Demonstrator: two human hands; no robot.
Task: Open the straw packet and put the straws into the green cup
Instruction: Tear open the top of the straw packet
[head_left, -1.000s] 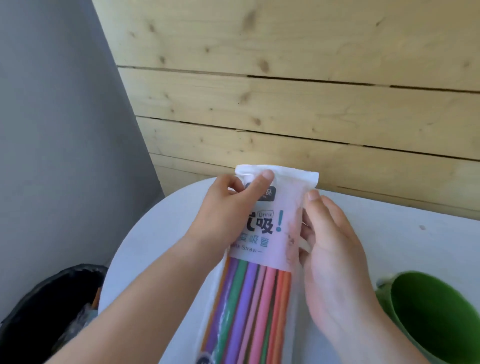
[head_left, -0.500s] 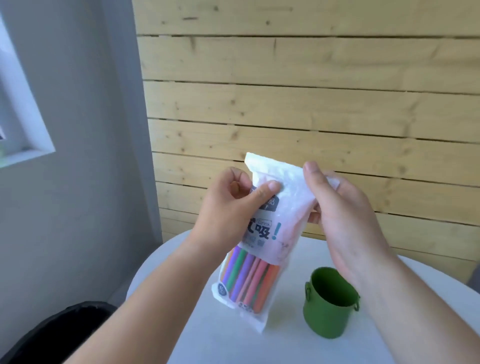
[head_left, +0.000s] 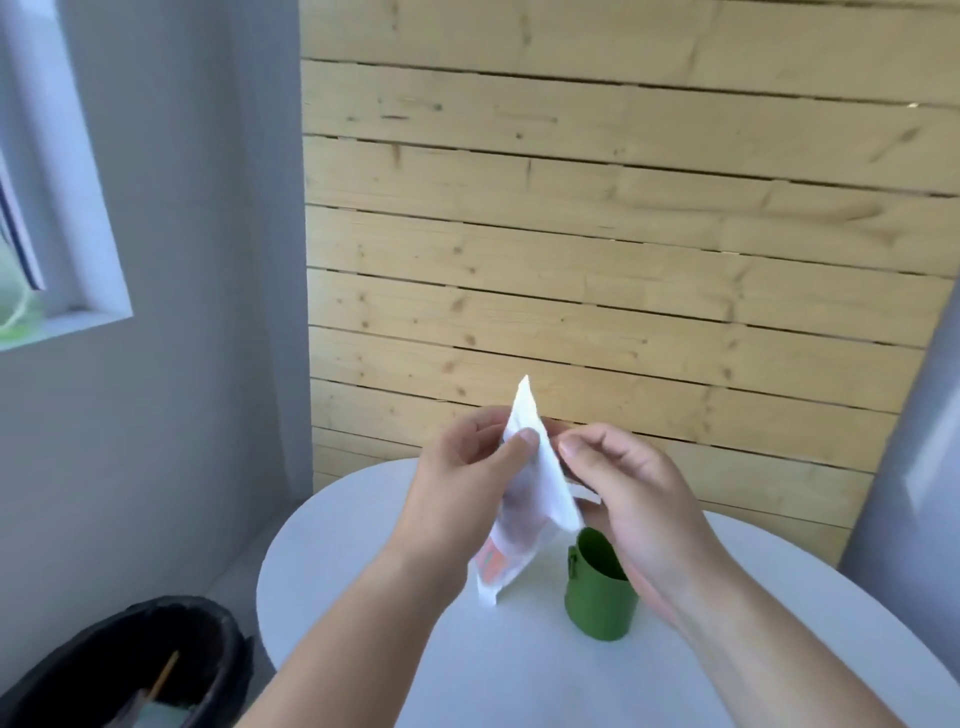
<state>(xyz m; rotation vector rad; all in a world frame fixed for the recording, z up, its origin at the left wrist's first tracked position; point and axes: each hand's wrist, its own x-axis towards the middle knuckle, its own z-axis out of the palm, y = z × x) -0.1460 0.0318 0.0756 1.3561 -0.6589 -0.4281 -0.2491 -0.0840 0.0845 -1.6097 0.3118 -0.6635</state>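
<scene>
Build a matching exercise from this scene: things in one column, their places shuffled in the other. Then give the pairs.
1. straw packet
2. green cup
3. black bin
4. window

A. lower left corner of the view
B. upper left of the view
C. pinched by the left hand and right hand
D. upright on the white table

Pairs: 1-C, 2-D, 3-A, 4-B
</scene>
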